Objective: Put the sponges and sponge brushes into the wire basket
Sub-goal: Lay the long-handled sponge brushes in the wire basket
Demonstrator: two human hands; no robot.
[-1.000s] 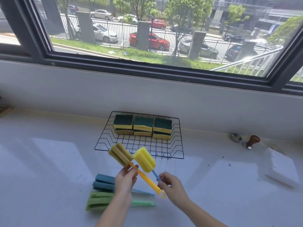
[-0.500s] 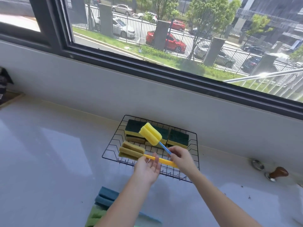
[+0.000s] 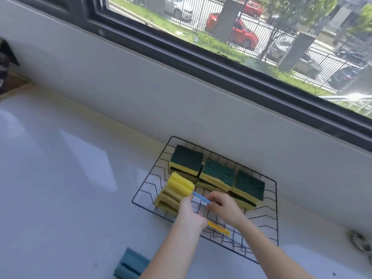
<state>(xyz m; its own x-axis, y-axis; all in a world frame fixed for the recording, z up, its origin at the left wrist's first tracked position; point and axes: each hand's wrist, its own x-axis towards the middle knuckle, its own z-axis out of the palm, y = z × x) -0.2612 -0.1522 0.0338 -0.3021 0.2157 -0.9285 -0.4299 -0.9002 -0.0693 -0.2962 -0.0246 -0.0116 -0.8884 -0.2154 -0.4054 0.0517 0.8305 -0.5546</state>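
A black wire basket (image 3: 267, 216) sits on the white counter by the wall. Three stacks of green-topped yellow sponges (image 3: 218, 175) fill its back row. Two sponge brushes lie in its front left part: a bright yellow head (image 3: 180, 185) on a blue handle (image 3: 201, 198), and a duller yellow head (image 3: 168, 199) on a yellow handle (image 3: 218, 230). My left hand (image 3: 190, 213) rests over the yellow-handled brush. My right hand (image 3: 225, 209) pinches the blue handle. A blue sponge brush (image 3: 130, 265) lies on the counter at the bottom edge.
A white wall and a dark window frame (image 3: 201, 55) rise right behind the basket. A metal ring-like object (image 3: 360, 241) lies on the counter at the far right. A dark object (image 3: 5, 71) stands at the far left edge.
Both hands have lowered the two yellow sponge brushes down into the front of the basket. The view has shifted closer and to the left.
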